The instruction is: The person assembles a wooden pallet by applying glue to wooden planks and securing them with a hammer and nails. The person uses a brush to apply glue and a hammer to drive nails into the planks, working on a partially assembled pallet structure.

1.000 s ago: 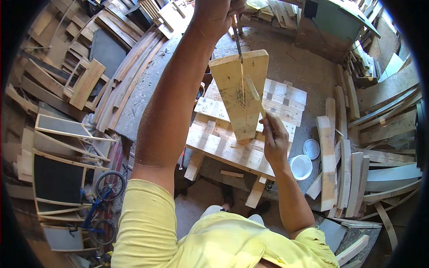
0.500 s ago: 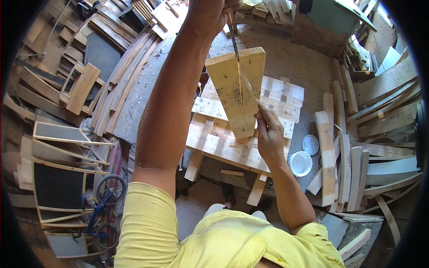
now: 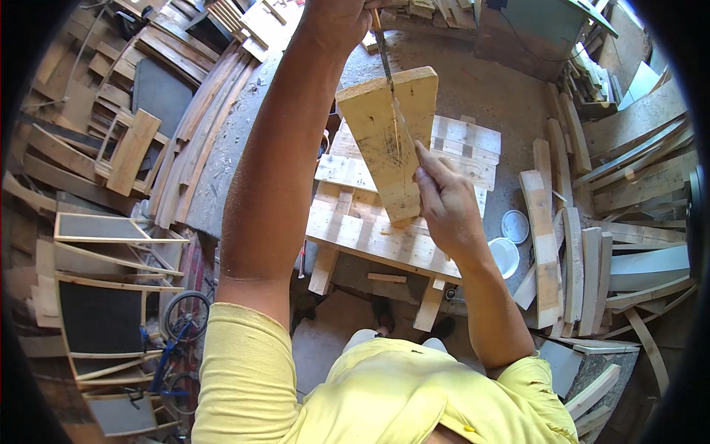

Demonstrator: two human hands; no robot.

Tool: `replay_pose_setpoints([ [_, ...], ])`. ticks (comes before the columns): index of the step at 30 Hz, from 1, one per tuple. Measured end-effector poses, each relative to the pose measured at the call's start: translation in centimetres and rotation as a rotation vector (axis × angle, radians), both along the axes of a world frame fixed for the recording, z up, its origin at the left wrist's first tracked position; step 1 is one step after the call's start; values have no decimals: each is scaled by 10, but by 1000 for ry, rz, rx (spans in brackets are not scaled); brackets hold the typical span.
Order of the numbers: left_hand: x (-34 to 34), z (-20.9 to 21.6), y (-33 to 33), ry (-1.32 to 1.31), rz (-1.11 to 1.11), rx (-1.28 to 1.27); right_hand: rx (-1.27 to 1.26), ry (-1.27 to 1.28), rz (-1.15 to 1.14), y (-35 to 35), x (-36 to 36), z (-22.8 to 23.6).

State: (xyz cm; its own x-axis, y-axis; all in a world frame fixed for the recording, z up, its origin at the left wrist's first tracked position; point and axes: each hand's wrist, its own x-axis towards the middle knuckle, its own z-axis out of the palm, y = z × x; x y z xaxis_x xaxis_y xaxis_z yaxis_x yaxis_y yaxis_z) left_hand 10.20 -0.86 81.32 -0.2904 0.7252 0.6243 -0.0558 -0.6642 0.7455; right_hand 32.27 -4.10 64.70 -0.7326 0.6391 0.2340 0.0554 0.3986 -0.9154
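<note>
The left hand (image 3: 336, 26), raised above and beyond the tapered board (image 3: 384, 155), is closed around a slim tool (image 3: 382, 48) whose dark shaft runs down to the board's upper end. The right hand (image 3: 449, 196) is mostly curled, its thumb and forefinger pinching at the board's right edge and against a thin pale strip (image 3: 402, 124) lying along the dark split in the board's face.

So the board is between the two hands, just left of the right one and below the left one. It is steeply tilted, broad end up, with its narrow end over a slatted wooden surface (image 3: 333, 226); whether they touch is hard to tell.

Lower and to the right of the board are a white tub (image 3: 504, 257) and a round lid (image 3: 515, 226), with long planks (image 3: 543, 244) farther right.

The left hand's top is cut off by the picture edge, and the right hand's palm and the strip's lower end are hidden.
</note>
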Motion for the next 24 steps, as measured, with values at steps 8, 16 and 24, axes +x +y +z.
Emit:
replay_pose_setpoints([
  [8,3,-4,4,-55,-15,77,-33,75,-31,13,-20,2],
  [16,9,0,-5,-11,12,11,188,191,-135,11,-49,-59],
  [24,11,3,-9,16,43,-33,113,367,-157,7,-69,-130],
])
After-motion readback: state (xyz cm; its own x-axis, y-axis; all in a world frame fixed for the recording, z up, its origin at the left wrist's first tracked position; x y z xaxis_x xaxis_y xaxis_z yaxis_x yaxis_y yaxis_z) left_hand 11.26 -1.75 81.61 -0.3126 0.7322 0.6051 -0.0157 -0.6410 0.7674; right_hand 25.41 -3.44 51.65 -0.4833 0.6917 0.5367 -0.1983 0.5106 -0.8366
